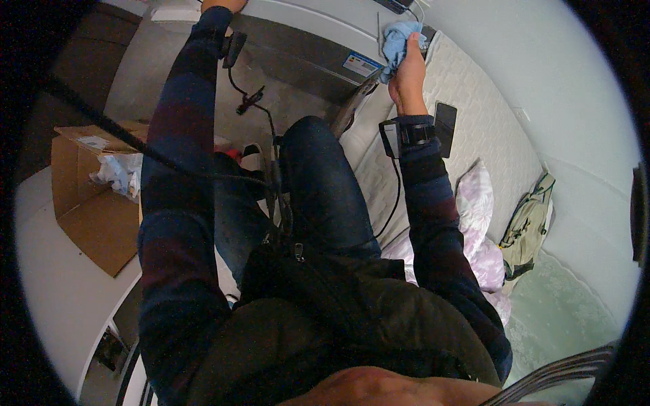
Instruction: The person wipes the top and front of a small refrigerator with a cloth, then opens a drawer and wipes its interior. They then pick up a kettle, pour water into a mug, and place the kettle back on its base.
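My right hand (410, 73) grips a bunched light-blue cloth (400, 43), thumb on top of it. The cloth is at the right end of a long white-topped unit with a grey front (304, 51), which bears a blue-and-white label (361, 65). At the top edge of the picture my left hand (223, 5) is mostly cut off, close to the left part of that unit. Its fingers are out of view, so whether it holds anything is hidden.
A mattress (472, 86) at the right carries a phone (445, 129), a pale-purple patterned pillow (475, 208) and a green backpack (528, 228). An open cardboard box (91, 213) with plastic wrapping stands at the left. Black cables (249, 101) hang between my arms.
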### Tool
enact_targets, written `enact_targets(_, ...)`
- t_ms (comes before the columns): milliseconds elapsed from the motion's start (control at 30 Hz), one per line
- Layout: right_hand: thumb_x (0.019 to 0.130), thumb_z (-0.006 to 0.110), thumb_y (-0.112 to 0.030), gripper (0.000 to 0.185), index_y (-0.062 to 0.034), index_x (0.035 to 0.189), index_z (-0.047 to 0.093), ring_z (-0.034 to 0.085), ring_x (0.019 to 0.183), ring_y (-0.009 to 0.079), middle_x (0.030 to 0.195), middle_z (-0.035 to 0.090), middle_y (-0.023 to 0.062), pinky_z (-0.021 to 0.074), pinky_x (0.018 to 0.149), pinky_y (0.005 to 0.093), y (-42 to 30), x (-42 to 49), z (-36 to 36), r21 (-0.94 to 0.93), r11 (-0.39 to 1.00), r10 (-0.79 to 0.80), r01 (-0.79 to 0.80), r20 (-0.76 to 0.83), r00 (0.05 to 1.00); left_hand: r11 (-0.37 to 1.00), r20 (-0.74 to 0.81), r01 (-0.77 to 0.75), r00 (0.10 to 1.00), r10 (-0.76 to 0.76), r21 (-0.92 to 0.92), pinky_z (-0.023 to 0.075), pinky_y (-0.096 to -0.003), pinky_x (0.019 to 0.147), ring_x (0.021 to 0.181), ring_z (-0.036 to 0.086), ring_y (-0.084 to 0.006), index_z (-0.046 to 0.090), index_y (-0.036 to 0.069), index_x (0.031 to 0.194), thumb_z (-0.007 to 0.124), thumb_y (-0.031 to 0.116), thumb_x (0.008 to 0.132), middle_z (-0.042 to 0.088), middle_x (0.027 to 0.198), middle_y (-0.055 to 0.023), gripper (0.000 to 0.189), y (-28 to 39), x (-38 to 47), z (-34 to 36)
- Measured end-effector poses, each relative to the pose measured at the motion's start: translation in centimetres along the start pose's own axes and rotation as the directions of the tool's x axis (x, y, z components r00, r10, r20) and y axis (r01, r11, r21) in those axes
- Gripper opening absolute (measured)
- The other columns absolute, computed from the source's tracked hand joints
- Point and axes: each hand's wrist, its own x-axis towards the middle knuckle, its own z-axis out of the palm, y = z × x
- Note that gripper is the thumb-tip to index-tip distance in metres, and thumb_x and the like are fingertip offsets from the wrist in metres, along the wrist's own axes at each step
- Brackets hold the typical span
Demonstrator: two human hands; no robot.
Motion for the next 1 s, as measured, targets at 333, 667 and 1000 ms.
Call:
enact_targets(333, 0.110, 0.052, -0.052, 0.057, -0.0009, 0.133, 0.063, 0.065, 0.113, 0.0198, 0.127, 0.069, 0.0074, 0.0496, 0.101, 0.0347, 1.2, -2.7, 0.1, -0.179, 0.984, -0.020, 0.014, -0.033, 0.999, 0.999, -0.006, -0.027, 1.000, 0.027, -0.040, 0.0547, -0.0533, 0.092, 0.103, 0.070, -0.0446, 0.078, 0.000, 0.101, 0.056, 0.056, 0.101, 0.075, 0.105, -0.0260, 0.060, 0.1, -0.2, -0.1)
enact_targets(667, 0.112, 0.047, -0.050, 0.054, -0.0011, 0.110, 0.069, 0.055, 0.079, 0.0124, 0.091, 0.065, 0.0015, 0.0463, 0.072, 0.0304, 0.1, -3.4, 0.2, -0.221, 0.972, -0.071, 0.074, 0.020, 0.997, 0.994, 0.264, -0.053, 0.964, 0.027, 0.091, 0.0499, -0.0504, 0.105, 0.124, 0.065, -0.0408, 0.071, 0.006, 0.132, 0.048, 0.062, 0.103, 0.070, 0.132, -0.0217, 0.067, -3.4, 1.7, 1.4)
enact_targets(1000, 0.111, 0.044, -0.056, 0.064, 0.0035, 0.106, 0.068, 0.060, 0.081, 0.0183, 0.091, 0.068, 0.0076, 0.0467, 0.073, 0.0353, -2.3, -6.6, -2.4, -0.396, 0.904, -0.178, 0.161, -0.006, 0.984, 0.974, -0.024, -0.197, 0.980, 0.196, -0.108, 0.0462, -0.0459, 0.112, 0.130, 0.061, -0.0423, 0.061, 0.003, 0.144, 0.053, 0.060, 0.104, 0.064, 0.142, -0.0243, 0.071, -4.2, -2.3, 0.4)
